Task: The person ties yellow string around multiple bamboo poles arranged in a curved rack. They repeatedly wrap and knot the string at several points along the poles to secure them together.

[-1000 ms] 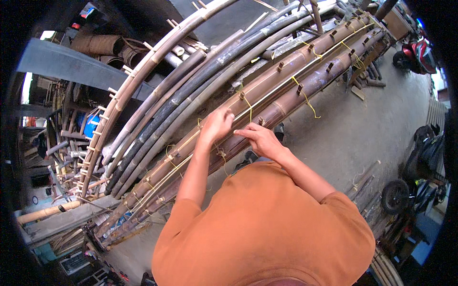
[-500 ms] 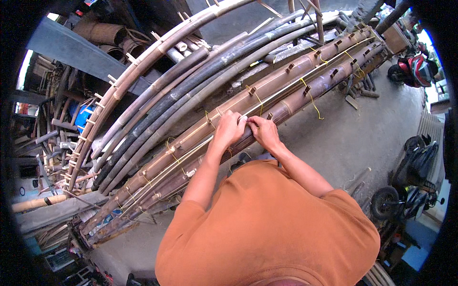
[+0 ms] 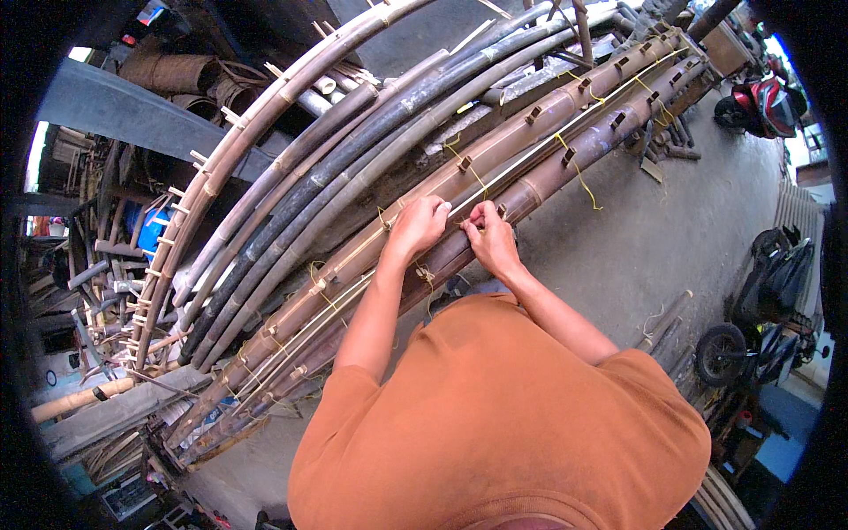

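Bamboo poles (image 3: 530, 193) round, ringed; yellow ties (image 3: 582, 183) thin

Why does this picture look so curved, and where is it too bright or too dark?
Head view throughout: the wide fisheye lens bends edges toward a black rim; far left, washed-out bright patches sit beside deep shadow; near centre, the left hand and right hand are clearly lit, though their fine detail is too small to read.

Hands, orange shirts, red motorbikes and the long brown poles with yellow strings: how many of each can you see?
Hands: 2 (left hand, right hand)
Long poles: 2 (far pole, near pole)
Orange shirt: 1
Red motorbike: 1
Total: 6
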Tool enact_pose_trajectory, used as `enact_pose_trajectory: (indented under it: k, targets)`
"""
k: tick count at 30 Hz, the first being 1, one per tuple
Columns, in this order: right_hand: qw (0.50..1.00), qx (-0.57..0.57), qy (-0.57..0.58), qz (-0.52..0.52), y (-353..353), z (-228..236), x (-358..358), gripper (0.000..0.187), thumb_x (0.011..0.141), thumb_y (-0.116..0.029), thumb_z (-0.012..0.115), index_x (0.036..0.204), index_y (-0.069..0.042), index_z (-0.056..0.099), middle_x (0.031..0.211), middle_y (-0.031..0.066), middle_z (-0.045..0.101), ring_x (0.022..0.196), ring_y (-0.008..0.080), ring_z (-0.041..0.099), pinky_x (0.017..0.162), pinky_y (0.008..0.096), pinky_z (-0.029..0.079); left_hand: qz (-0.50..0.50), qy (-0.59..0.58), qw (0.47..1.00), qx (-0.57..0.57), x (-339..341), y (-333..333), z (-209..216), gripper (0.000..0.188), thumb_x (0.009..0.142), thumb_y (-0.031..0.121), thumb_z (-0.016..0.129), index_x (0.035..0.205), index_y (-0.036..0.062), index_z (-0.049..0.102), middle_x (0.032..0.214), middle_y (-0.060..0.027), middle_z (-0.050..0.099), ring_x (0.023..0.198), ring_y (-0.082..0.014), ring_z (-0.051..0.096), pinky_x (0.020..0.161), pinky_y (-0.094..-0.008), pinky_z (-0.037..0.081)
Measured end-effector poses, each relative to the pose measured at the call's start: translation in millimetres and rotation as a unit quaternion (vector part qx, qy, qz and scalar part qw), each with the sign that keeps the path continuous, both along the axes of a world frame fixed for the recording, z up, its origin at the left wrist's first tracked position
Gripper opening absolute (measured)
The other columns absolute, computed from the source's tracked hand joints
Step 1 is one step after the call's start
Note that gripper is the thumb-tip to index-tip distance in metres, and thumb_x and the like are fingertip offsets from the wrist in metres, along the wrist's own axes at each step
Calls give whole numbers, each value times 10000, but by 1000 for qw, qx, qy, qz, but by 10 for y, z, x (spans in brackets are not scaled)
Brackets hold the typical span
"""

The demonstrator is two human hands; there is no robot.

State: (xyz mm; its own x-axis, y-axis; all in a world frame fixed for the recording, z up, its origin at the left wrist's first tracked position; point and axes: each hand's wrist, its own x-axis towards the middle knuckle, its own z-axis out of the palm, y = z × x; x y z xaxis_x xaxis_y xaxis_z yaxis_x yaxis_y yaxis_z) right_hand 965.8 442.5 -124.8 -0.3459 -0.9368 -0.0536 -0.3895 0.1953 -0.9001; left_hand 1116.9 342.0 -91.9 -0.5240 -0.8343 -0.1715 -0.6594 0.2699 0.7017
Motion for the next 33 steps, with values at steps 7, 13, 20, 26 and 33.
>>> enact_pose_trajectory:
  k: [7, 13, 20, 26, 33]
  targets:
    - [999, 7, 19, -32, -116, -117, 46, 213, 883, -132, 691, 977, -50, 519, 803, 230, 651, 796, 468, 647, 703, 525, 489, -47, -15, 987, 153, -1, -208, 78, 320, 926, 288, 610, 918, -7, 732, 740, -116, 683, 684, -199, 622, 654, -365, 481]
    - [999, 5, 22, -33, -124, -57, 49, 221, 881, -126, 687, 981, -47, 507, 772, 241, 633, 780, 474, 642, 698, 531, 486, -2, 108, 959, 263, 26, -279, -293, 233, 918, 247, 657, 883, 31, 736, 749, 46, 644, 670, -68, 532, 597, -270, 411]
    - [881, 14, 388, 269, -5, 472, -69, 358, 790, -200, 744, 1069, -45, 583, 1090, 135, 665, 1123, 380, 556, 854, 492, 517, 65, 318, 877, 353, 38, -315, -388, 161, 963, 238, 623, 884, 102, 659, 790, 35, 635, 691, -100, 568, 639, -272, 438]
    - [833, -55, 449, 320, -372, 567, -336, 139, 846, -134, 606, 977, -112, 648, 942, 75, 671, 1016, 293, 595, 830, 446, 480, 75, 274, 934, 217, 84, -362, 30, 265, 998, 275, 603, 872, 46, 647, 778, -22, 649, 725, -124, 592, 689, -307, 497]
    - [904, -139, 303, 266, -682, 525, -789, 195, 823, -353, 741, 910, -179, 743, 881, 51, 666, 915, 278, 610, 803, 432, 454, 73, 75, 994, 42, -296, -14, 360, 288, 958, 269, 638, 903, -13, 666, 753, -113, 655, 700, -159, 574, 670, -356, 481]
